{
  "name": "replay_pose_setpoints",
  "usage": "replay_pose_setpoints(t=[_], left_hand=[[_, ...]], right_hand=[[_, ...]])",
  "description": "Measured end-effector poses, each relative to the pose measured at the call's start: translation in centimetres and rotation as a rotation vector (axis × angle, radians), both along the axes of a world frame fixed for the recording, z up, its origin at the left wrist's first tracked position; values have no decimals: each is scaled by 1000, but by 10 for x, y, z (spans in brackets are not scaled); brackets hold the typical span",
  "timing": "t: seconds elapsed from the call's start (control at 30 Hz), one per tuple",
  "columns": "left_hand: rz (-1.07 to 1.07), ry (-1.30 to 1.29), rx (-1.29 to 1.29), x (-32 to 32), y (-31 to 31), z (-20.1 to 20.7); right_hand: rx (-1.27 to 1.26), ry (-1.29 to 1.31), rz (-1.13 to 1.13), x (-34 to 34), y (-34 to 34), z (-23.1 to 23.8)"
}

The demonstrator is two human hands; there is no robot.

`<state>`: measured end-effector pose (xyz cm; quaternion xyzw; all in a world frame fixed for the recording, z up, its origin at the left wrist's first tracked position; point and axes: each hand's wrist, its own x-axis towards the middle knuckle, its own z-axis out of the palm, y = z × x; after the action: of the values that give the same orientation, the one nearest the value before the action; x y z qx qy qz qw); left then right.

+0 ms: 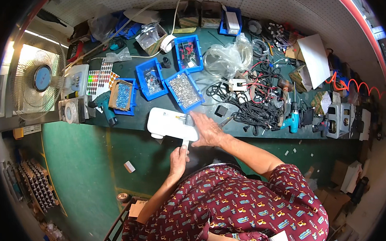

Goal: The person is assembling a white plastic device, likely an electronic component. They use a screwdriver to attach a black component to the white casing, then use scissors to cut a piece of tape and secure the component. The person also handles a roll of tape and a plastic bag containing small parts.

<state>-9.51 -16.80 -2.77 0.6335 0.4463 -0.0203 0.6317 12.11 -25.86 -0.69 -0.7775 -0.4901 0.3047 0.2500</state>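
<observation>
A long white plastic housing (164,124) with rounded corners lies at the front edge of the green workbench, its near side reaching past the edge. A small brass-coloured part and a grey piece sit on its top near the right end. My right hand (207,129) is closed around that right end, the thumb side hidden. Below the housing a narrow white stem (185,143) points toward me, and my left hand (177,160) is wrapped round it. Whether stem and housing are joined is hidden. A small black block (221,111) lies just right of my right hand.
Blue bins of silvery screws (183,91) and small parts (151,80) stand behind the housing. A teal drill (107,109) lies left, another power screwdriver (294,118) right. Tangled black cables (256,110) cover the right side. A desk fan (42,79) stands far left.
</observation>
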Motion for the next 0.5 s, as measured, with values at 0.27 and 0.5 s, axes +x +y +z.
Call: replay_pose_setpoints(t=[0.27,0.5], left_hand=[[-29,55,8,-22,-6,5],[30,68,-96,-30,-14,1]], right_hand=[[-43,52,-108,-13,10,1],[15,24,-195,-15,15,13]])
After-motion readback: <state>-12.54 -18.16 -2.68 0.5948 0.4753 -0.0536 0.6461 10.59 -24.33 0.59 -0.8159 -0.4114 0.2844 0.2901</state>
